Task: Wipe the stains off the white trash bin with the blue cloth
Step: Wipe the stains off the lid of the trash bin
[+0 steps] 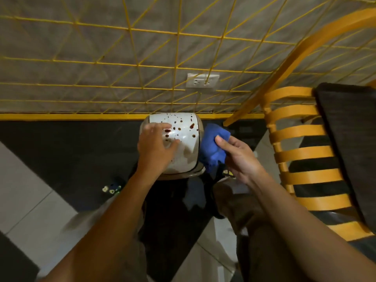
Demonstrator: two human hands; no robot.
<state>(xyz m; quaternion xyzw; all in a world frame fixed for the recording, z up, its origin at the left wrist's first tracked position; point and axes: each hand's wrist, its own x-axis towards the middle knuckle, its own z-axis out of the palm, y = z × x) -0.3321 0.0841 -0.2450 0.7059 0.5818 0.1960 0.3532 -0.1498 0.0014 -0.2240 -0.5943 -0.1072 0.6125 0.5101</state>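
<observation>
Floor-level white trash bin (183, 143): left hand (155, 146) spread open on lid, right hand (238, 155) pinches blue cloth (213, 147) beside bin; wet stains (191, 126) may smear.

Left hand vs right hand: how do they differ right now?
The left hand lies spread and empty on the stained white trash bin; the right hand is off the bin, beside it. The right hand pinches the blue cloth; the left holds nothing. Both are bare.
</observation>
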